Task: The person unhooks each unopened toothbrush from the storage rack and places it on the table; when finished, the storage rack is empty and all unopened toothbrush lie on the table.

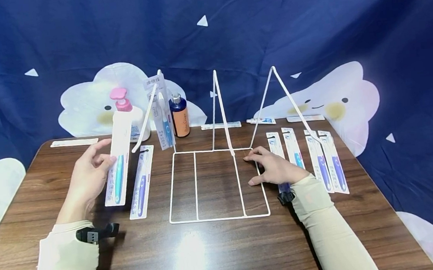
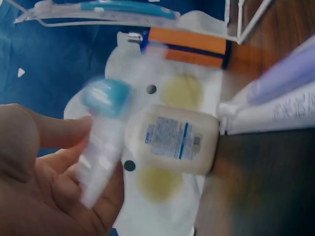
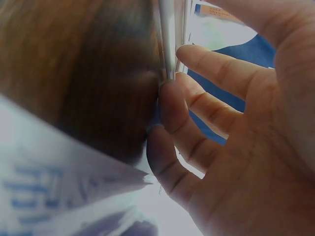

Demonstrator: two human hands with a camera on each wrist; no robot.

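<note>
My left hand [image 1: 91, 175] grips a long white card pack with a teal toothbrush [image 1: 119, 164] and holds it tilted above the table's left side. In the left wrist view the pack [image 2: 103, 128] is blurred, pinched between thumb and fingers [image 2: 54, 172]. My right hand [image 1: 270, 169] rests with relaxed fingers on the right edge of the white wire rack [image 1: 215, 185] lying in the table's middle. In the right wrist view my fingertips [image 3: 170, 101] touch the rack's wire [image 3: 167, 34]. A toothbrush pack [image 1: 162, 114] hangs on the rack's left upright.
A purple toothbrush pack [image 1: 141, 182] lies beside my left hand. Several more packs [image 1: 320, 159] lie right of the rack. A white pump bottle [image 1: 132, 119] and a dark bottle with an orange label [image 1: 180, 116] stand at the back, with toothpaste tubes [image 1: 261, 121] along the far edge.
</note>
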